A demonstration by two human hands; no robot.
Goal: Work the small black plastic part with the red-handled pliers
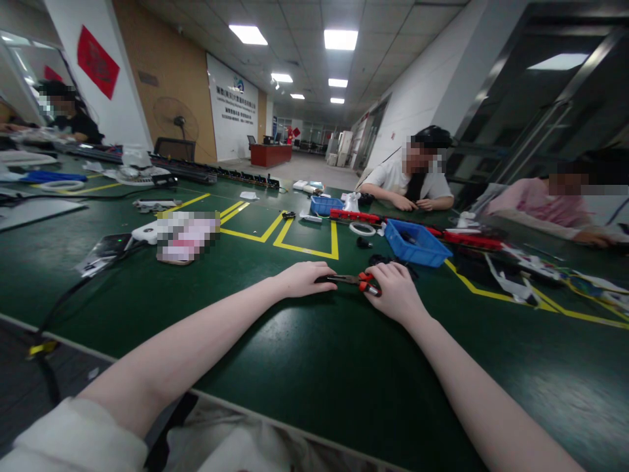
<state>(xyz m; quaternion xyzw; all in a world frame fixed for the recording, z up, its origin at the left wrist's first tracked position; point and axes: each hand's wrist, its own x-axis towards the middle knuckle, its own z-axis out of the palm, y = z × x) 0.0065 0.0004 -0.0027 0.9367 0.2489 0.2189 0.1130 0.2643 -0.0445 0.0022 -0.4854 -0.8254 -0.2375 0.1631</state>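
Pliers (348, 280) with red and black handles are held in my right hand (396, 288), fingers wrapped round the grips. Their metal jaws point left and reach toward my left hand (308, 279). The fingers of that hand are pinched on a small dark piece (324, 279) beside the tips of the jaws. Its kind is too small to make out, and I cannot tell whether the jaws grip it. Both hands are just above the green table (314, 354). Beyond my right hand lie dark, cable-like items (378, 259) and a small black part (363, 242).
A blue bin (432, 257) stands beyond my right hand, near a white ring (362, 229) and a long red strip (354, 216). At left lie a phone (184, 246) and a white device (145, 232) with a cable. Co-workers sit across the table.
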